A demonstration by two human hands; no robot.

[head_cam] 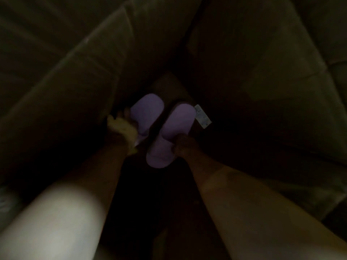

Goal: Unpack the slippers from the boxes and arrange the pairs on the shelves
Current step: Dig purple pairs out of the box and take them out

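The view is very dark, looking down into a deep cardboard box. Two purple slippers lie side by side near its bottom. My left hand (123,128) grips the left slipper (146,111) at its near end. My right hand (183,145) grips the right slipper (172,134) by its right edge, about midway along. A white tag (202,116) hangs off the right slipper's far right side.
A tall cardboard wall (78,76) rises on the left and another cardboard flap (262,72) on the right, leaving a narrow gap around my arms. The box bottom below the slippers is too dark to make out.
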